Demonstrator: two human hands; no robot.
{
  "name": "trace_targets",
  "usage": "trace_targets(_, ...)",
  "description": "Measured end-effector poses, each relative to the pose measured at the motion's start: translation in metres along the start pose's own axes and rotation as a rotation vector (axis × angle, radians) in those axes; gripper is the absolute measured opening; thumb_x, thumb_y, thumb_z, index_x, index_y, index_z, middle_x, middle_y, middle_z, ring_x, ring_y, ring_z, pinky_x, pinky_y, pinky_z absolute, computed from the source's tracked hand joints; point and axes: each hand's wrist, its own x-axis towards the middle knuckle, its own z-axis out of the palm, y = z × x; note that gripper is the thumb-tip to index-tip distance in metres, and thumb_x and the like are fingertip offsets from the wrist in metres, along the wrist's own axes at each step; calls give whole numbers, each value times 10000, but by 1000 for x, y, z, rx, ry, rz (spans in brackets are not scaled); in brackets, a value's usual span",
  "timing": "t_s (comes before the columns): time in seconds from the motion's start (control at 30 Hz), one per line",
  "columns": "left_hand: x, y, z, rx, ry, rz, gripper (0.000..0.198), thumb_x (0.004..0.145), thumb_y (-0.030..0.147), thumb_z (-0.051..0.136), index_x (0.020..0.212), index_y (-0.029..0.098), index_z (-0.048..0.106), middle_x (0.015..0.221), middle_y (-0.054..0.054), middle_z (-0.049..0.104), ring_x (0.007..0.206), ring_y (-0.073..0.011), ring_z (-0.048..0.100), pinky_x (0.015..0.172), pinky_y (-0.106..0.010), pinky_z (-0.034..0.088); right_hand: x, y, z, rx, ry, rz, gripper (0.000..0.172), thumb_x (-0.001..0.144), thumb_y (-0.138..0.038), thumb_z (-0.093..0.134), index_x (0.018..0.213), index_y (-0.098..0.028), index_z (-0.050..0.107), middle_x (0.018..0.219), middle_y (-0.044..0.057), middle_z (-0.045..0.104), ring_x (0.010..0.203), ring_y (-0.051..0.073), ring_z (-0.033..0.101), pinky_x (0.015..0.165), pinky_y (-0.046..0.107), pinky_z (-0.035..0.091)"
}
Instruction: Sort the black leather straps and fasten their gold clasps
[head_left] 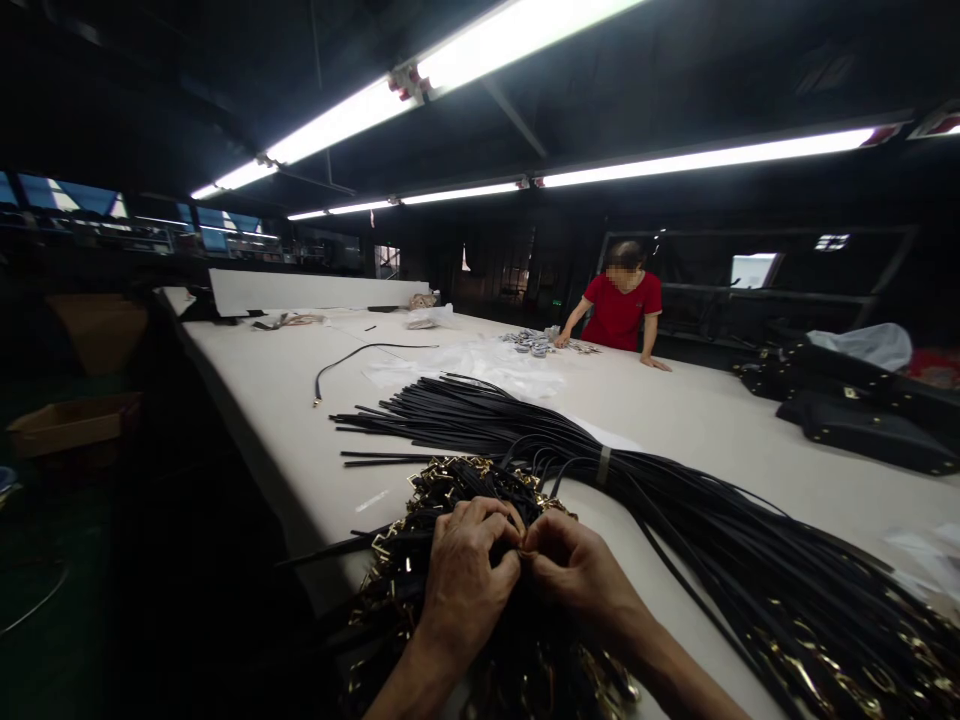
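Observation:
Both hands meet over a bundle of black straps with gold-coloured buckles and clasps (pixel 450 478) at the table's near edge. My left hand (pixel 469 565) is closed, its thumb and fingers pinched together at the top of the bundle. Facing it, my right hand (pixel 581 565) pinches at the same spot, fingertips almost touching the left ones. A small tan strip (pixel 515 517) shows between them; what it is exactly stays hidden by the fingers. Just beyond lies a long sheaf of black straps (pixel 487 415), bound by a pale band (pixel 604 465), with gold hooks at its right end.
The long pale table (pixel 262 400) bears a single loose strap (pixel 352 352), clear plastic sheeting (pixel 480 365) and a pile of small pieces (pixel 532 343). A co-worker in red (pixel 622 305) leans on its far side. Black bags (pixel 862 405) lie right; a cardboard box (pixel 75 425) stands left.

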Motion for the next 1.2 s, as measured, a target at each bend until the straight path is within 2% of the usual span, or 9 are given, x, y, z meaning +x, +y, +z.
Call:
trace_targets(0.1, 1, 2, 2, 3, 28, -24, 207, 704, 43, 600, 739, 243, 639, 983, 36, 692, 987, -200, 578, 855, -383, 350, -1, -1, 4, 42, 51, -116, 163, 709, -238, 719, 652, -176, 580, 725, -13, 548, 685, 133, 510, 632, 240, 425)
trace_targets(0.3, 1, 4, 4, -5, 53, 3, 167, 756, 95, 681, 745, 259, 655, 935, 48, 685, 944, -203, 584, 831, -395, 356, -10, -13, 13, 602, 13, 122, 389, 714, -426, 805, 754, -189, 499, 633, -55, 505, 534, 71, 430, 497, 180, 347)
trace_targets(0.47, 0, 4, 1, 15, 30, 58, 105, 763, 239, 761, 757, 319, 693, 997, 60, 683, 987, -216, 581, 844, -411, 368, -16, -46, -12, 778, -112, 88, 368, 763, -487, 751, 940, -223, 566, 550, -66, 499, 468, 68, 387, 493, 195, 353)
trace_targets(0.53, -2, 3, 5, 44, 44, 75, 88, 774, 254, 754, 772, 312, 689, 1001, 51, 687, 983, -222, 585, 842, -418, 378, -13, -54, -27, 663, -91, 7, 323, 842, -510, 649, 992, -228, 603, 544, -55, 513, 452, 76, 385, 490, 212, 370)
trace_targets(0.63, -9, -1, 19, 141, 178, 144, 100, 854, 175, 635, 854, 268, 671, 1016, 13, 695, 983, -227, 593, 911, -447, 366, 0, -47, -39, 161, -34, -92, 173, 847, -318, 638, 995, -231, 659, 756, 9, 654, 651, 135, 578, 634, 261, 480)
trace_targets(0.7, -13, -6, 29, 197, 292, 247, 196, 902, 121, 514, 954, 245, 656, 1062, -11, 693, 1038, -222, 588, 1018, -457, 307, 12, -34, -37, -235, -85, -218, 325, 770, -159, 637, 1081, -243, 680, 1056, 56, 687, 969, 204, 626, 878, 347, 495)
trace_targets(0.8, -15, -15, 38, 208, 385, 388, 258, 936, 112, 421, 1016, 233, 633, 1092, -15, 688, 1107, -202, 571, 1102, -406, 236, 31, -16, -27, -521, -252, -332, 522, 754, -114, 605, 1252, -267, 627, 1367, 75, 558, 1257, 244, 506, 1090, 430, 373)
trace_targets(0.97, 5, -27, 35, 88, 344, 507, 251, 930, 112, 379, 905, 231, 599, 914, 12, 689, 939, -153, 609, 1052, -346, 276, 50, -11, -24, -491, -351, -358, 454, 789, -183, 642, 1235, -268, 641, 1223, 50, 665, 1125, 213, 603, 1012, 354, 443)
trace_targets(1.2, 85, -44, 66, 93, 76, 611, 223, 958, 165, 398, 908, 205, 612, 948, -28, 684, 913, -165, 594, 930, -345, 381, 67, 21, -56, -807, -56, -179, 208, 924, -323, 534, 984, -257, 722, 930, 28, 681, 904, 199, 593, 838, 328, 425)
